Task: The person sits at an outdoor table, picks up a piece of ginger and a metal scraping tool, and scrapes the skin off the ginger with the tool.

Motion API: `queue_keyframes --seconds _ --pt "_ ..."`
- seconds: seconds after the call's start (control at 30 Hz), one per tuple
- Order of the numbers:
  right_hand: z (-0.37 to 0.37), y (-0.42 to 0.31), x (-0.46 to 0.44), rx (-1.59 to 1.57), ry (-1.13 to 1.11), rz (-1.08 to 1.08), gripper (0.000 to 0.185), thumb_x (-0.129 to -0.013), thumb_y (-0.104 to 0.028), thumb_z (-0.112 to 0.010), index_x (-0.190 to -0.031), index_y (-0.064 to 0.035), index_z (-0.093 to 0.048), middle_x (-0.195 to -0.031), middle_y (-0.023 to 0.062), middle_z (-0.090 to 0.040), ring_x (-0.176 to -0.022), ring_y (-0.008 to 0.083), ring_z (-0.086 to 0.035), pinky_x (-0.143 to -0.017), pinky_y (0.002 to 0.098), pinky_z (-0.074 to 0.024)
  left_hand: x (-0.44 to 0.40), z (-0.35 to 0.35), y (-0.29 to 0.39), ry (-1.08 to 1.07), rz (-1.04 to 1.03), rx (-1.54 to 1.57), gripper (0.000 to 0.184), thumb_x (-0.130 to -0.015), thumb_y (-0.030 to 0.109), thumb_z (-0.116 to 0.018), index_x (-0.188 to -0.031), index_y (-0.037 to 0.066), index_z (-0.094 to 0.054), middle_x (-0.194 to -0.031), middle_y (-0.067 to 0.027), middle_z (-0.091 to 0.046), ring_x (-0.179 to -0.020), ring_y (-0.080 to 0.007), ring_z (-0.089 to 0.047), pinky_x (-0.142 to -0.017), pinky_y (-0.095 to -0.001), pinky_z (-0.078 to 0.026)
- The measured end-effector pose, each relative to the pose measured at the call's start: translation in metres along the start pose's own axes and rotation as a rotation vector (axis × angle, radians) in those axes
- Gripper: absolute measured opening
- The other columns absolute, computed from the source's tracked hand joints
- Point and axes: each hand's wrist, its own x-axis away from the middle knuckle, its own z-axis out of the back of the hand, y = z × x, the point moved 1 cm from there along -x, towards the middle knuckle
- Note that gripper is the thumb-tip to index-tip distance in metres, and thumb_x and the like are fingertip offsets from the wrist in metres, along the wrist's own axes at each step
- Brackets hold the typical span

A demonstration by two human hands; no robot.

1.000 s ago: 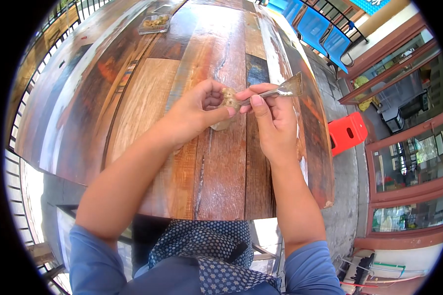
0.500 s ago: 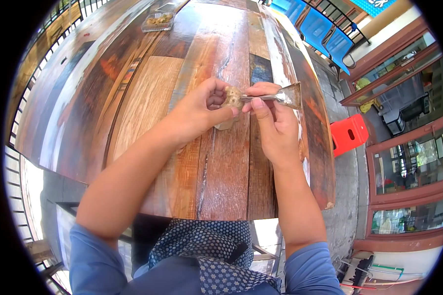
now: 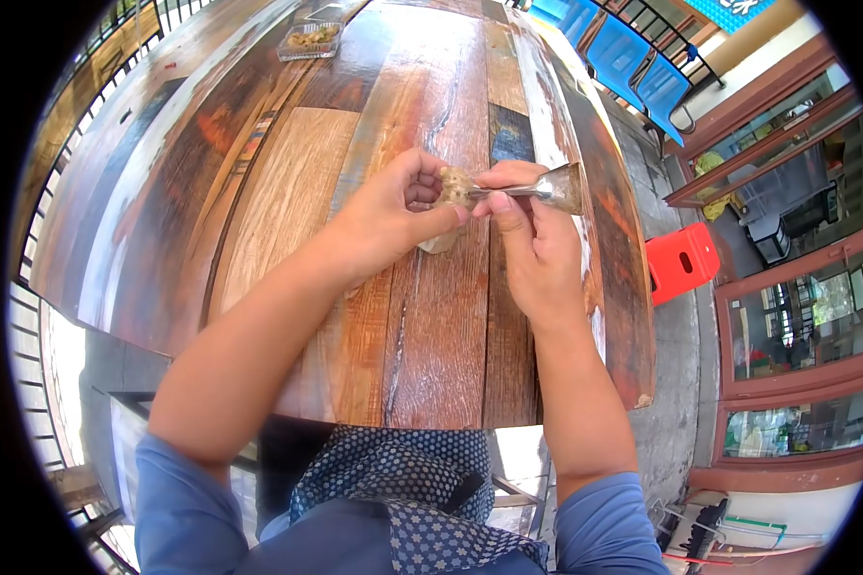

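Observation:
My left hand (image 3: 414, 196) pinches a knobbly tan lump (image 3: 457, 185) between thumb and fingers; its exact kind is not clear to me. My right hand (image 3: 535, 230) grips a metal scraper (image 3: 561, 188) by its thin shaft. The scraper's wide flared blade points to the right, and its narrow end meets the lump. Just below the lump, a pale thing (image 3: 438, 241) shows above the wooden table (image 3: 438, 345), partly covered by my left hand.
A clear plastic box (image 3: 309, 41) with brownish-yellow pieces stands at the table's far left. Beyond the right edge are a red stool (image 3: 682, 263), blue chairs (image 3: 618, 53) and glass-paned doors (image 3: 805, 316). A black railing (image 3: 31, 369) runs along the left.
Both hands stay in almost the same place. The scraper has turned slightly and its blade sits a little further left. The lump has shifted only a little.

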Motion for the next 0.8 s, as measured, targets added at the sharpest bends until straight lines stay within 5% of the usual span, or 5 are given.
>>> queue_keyframes --seconds 0.8 --pt "-0.0005 0.0008 -0.0003 0.029 0.003 0.004 0.014 -0.098 -0.009 -0.055 -0.105 0.0014 -0.060 -0.103 0.0097 -0.060 -0.080 0.0169 -0.059 -0.073 0.0296 -0.0499 -0.0021 0.0017 -0.0030 0.012 0.002 -0.027 0.039 -0.084 0.007 -0.074 -0.116 0.004 -0.050 -0.104 -0.0023 -0.057 -0.099 -0.0109 -0.055 -0.089 -0.0272 -0.045"
